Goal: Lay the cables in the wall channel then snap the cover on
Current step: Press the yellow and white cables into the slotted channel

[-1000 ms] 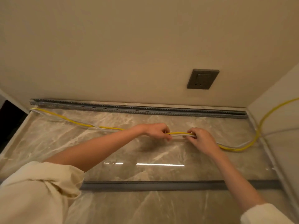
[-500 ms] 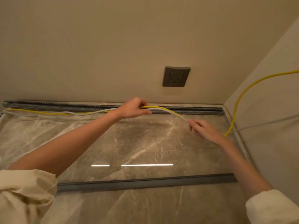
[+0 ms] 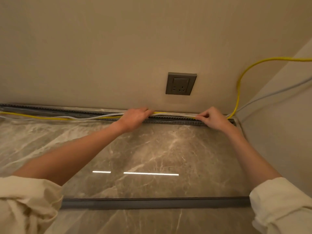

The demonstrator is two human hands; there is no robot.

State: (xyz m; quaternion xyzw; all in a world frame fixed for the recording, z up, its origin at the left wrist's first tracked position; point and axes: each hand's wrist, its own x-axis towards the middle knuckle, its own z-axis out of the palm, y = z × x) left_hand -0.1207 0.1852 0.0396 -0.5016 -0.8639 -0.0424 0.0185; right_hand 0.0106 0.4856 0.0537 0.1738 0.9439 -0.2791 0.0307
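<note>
pinching: both hands are gripping the cables at the wall channel [image 3: 168, 119].
left hand [image 3: 135, 118]: closing over yellow cable [image 3: 238, 88] and white cable [image 3: 94, 116].
right hand [image 3: 213, 118]: fingertips nipping them.
cover [image 3: 152, 203]: lying on marble floor [image 3: 152, 149], well apart.

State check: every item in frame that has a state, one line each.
wall channel: open, no cover on
cover: lying loose on the countertop, near edge
yellow cable: over the channel between the hands, out in front of it at left
white cable: runs beside the yellow one
left hand: pressing cables at the channel
right hand: pinching cables at the channel's right end
wall socket: nothing plugged in
</note>
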